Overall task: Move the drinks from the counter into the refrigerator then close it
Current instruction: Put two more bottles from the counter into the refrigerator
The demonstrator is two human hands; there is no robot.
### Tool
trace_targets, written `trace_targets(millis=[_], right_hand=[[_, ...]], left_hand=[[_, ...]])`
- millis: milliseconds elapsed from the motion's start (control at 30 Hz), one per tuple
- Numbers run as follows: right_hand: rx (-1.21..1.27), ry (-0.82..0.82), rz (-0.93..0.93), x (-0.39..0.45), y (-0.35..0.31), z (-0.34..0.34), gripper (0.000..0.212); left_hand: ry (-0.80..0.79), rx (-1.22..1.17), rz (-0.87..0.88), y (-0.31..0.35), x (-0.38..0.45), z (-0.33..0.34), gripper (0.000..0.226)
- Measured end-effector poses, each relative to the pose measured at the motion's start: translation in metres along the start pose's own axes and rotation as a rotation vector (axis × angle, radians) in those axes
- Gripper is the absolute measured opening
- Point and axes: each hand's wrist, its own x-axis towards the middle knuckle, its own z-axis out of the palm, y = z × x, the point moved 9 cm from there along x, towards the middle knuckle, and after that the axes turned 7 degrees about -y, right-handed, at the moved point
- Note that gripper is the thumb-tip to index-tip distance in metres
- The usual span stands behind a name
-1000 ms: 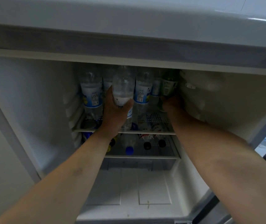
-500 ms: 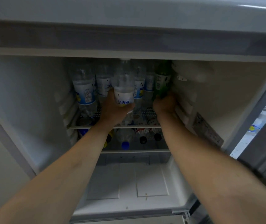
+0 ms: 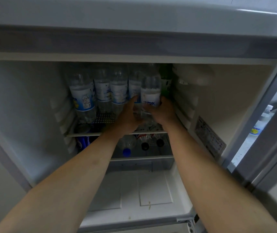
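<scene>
I have both hands, left hand [image 3: 127, 117] and right hand [image 3: 163, 113], wrapped round one water bottle [image 3: 150, 94], steadying it upright onto the upper shelf [image 3: 87, 134] beside the packed row, since that gap is tight.

Green bottle [image 3: 165, 81] mostly hidden behind the clear bottle [image 3: 150, 91], whose base is covered by left hand [image 3: 129, 117] and right hand [image 3: 163, 113]; bottle tops on the upper shelf [image 3: 90, 134] are cut off by the fridge's top lip. Lower-shelf bottles [image 3: 144, 143] show caps only, the blue can [image 3: 82, 142] is half-hidden, the wall sticker [image 3: 209, 137] text is too blurred to read. The bottle outside [image 3: 260, 121] is seen only through the door gap.
</scene>
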Motion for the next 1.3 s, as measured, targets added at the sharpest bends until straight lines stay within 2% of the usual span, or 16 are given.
trace_targets(millis=[133, 233, 333, 400, 467, 533, 600, 700, 800, 1033, 1167, 1300], right_hand=[[0.025, 0.193, 0.02, 0.013, 0.009, -0.013, 0.055], [0.024, 0.229, 0.043, 0.025, 0.011, -0.012, 0.056], [-0.018, 0.241, 0.023, 0.034, 0.007, -0.006, 0.056], [-0.055, 0.281, 0.02, 0.037, 0.005, -0.002, 0.063], [-0.08, 0.335, 0.042, 0.038, 0.004, 0.001, 0.071], [-0.113, 0.373, 0.085, 0.037, 0.005, 0.004, 0.079], [-0.12, 0.391, 0.097, 0.033, 0.01, 0.007, 0.085], [-0.228, 0.387, 0.095, 0.027, 0.019, 0.009, 0.076], [-0.251, 0.367, 0.112, 0.029, 0.023, 0.007, 0.064], [-0.229, 0.344, 0.139, 0.036, 0.025, 0.007, 0.067], [-0.159, 0.328, 0.136, 0.036, 0.024, 0.004, 0.063], [-0.12, 0.299, 0.171, 0.025, 0.022, 0.006, 0.055]], left_hand=[[0.21, 0.082, -0.017, -0.016, -0.02, -0.03, 0.058], [0.332, 0.038, -0.034, -0.026, -0.039, -0.049, 0.049], [0.502, 0.117, 0.035, -0.021, -0.061, -0.073, 0.033], [0.59, 0.157, 0.053, -0.02, -0.07, -0.089, 0.025], [0.595, 0.164, 0.0, -0.026, -0.072, -0.099, 0.018], [0.682, 0.236, -0.082, -0.033, -0.079, -0.113, 0.007], [0.802, 0.237, -0.128, -0.038, -0.089, -0.126, 0.02], [0.759, 0.29, -0.185, -0.041, -0.087, -0.127, 0.045], [0.66, 0.486, -0.232, -0.043, -0.076, -0.122, 0.037], [0.645, 0.449, -0.217, -0.043, -0.074, -0.128, 0.025], [0.618, 0.39, -0.321, -0.054, -0.077, -0.136, 0.03], [0.497, 0.412, -0.39, -0.059, -0.082, -0.13, 0.047]])
